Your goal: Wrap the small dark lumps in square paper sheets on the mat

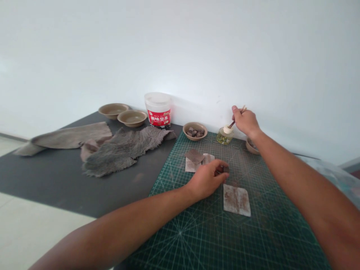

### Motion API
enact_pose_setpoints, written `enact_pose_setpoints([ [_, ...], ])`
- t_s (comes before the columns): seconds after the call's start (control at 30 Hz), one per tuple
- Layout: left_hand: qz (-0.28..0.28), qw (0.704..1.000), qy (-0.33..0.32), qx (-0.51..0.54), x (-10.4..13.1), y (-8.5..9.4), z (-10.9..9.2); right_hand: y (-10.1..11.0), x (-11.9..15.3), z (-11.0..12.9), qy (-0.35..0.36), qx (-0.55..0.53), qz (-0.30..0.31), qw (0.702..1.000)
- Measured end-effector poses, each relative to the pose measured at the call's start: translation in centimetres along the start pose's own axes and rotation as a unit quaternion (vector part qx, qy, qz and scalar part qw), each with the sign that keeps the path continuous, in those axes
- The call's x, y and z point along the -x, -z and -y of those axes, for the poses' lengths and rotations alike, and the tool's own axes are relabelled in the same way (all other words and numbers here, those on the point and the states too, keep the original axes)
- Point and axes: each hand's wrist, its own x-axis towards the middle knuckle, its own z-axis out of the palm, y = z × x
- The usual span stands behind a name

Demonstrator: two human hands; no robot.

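My right hand (245,120) is closed round a thin brown stick (231,124), its lower end at the pale, whitish mouth of a small glass jar (224,137). Whether that pale part belongs to the stick or the jar I cannot tell. Yellow-green contents show through the jar's glass. Lower down, my left hand (209,176) pinches a small dark brown lump (225,170) between thumb and fingers, just above the green cutting mat (180,232). A stained white cloth square (236,200) lies near this hand. Behind it, a brown square (194,155) rests on more stained white pieces (191,165).
A bowl of brown lumps (195,131) stands by the wall; another bowl (252,147) is partly hidden by my right arm. Leftward are a white tub with a red label (158,110), two bowls (113,110), a grey furry piece (120,153) and a folded cloth (71,137).
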Motion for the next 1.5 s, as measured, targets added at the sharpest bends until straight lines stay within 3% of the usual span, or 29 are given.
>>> enact_pose_setpoints([
  [0.13, -0.009, 0.999, -0.004, 0.037, -0.1, 0.1, 0.5, 0.7, 0.3, 0.4, 0.009, 0.000, -0.012, 1.000],
  [0.3, -0.037, 0.998, -0.007, 0.048, -0.4, 1.2, 0.6, 3.8, 2.6, 1.2, 0.029, -0.058, -0.107, 0.992],
  [0.43, -0.049, 0.993, 0.003, 0.108, -0.7, 2.0, 0.3, 6.2, 5.5, 1.4, -0.009, -0.168, -0.182, 0.969],
  [0.57, -0.044, 0.987, 0.026, 0.150, -0.9, 2.1, 0.0, 7.3, 8.8, 0.8, -0.042, -0.295, -0.215, 0.930],
  [0.7, -0.047, 0.985, 0.037, 0.159, -0.9, 2.1, -0.2, 7.6, 12.2, 0.3, -0.052, -0.376, -0.208, 0.902],
  [0.87, -0.042, 0.988, 0.025, 0.147, -0.9, 2.1, -0.2, 7.8, 14.9, 0.7, -0.028, -0.435, -0.153, 0.887],
  [1.07, -0.036, 0.983, 0.006, 0.179, -0.9, 1.8, 0.0, 7.4, 15.8, 1.1, 0.004, -0.487, -0.127, 0.864],
  [1.3, -0.041, 0.984, -0.003, 0.176, -0.6, 1.7, -0.3, 6.7, 16.2, 0.4, 0.029, -0.485, -0.122, 0.866],
  [1.5, -0.049, 0.985, -0.011, 0.166, -0.6, 1.7, -0.4, 7.4, 16.4, 0.5, 0.034, -0.445, -0.162, 0.880],
])
